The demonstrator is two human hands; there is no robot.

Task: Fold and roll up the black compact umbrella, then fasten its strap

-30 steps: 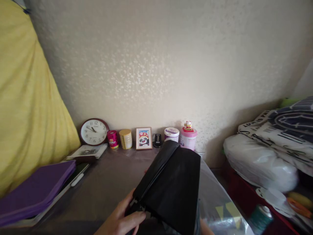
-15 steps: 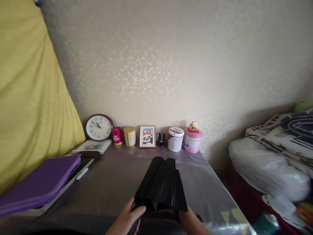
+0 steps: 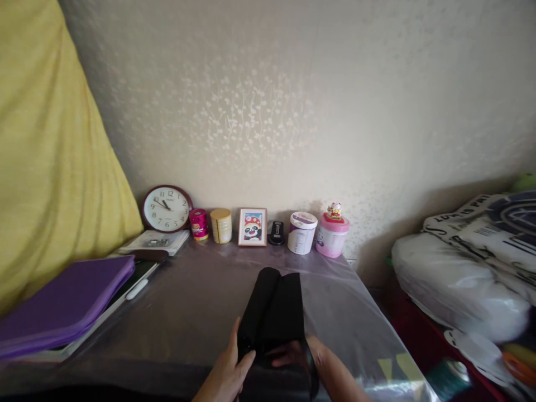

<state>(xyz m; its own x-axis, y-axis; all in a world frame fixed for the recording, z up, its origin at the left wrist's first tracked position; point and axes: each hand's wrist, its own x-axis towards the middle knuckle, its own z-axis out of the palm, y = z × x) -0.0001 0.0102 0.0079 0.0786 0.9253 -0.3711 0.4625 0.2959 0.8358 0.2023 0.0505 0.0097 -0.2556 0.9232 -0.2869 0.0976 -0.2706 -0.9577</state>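
Note:
A black folding umbrella (image 3: pixel 272 312) with loose cloth panels is held above the near part of the table. My left hand (image 3: pixel 230 363) wraps around its left side, with the thumb on top. From the right, my right hand (image 3: pixel 293 353) reaches in at the near end of the umbrella. Its fingers are stretched out and lie against the dark cloth, while a fold hangs over part of the hand. The umbrella's handle is mostly hidden by my left hand.
A clock (image 3: pixel 167 209), a pink can (image 3: pixel 199 224), a yellow-lidded can (image 3: pixel 221 226), a picture frame (image 3: pixel 252 227) and two tubs line the wall. Purple folders (image 3: pixel 71 301) lie at the left by a yellow curtain (image 3: pixel 54 167). White bags (image 3: pixel 456 285) are piled beyond the right edge.
My right hand has shifted so that its fingers show under the near end of the umbrella. The cloth panels are gathered narrower, and the right flap has folded down.

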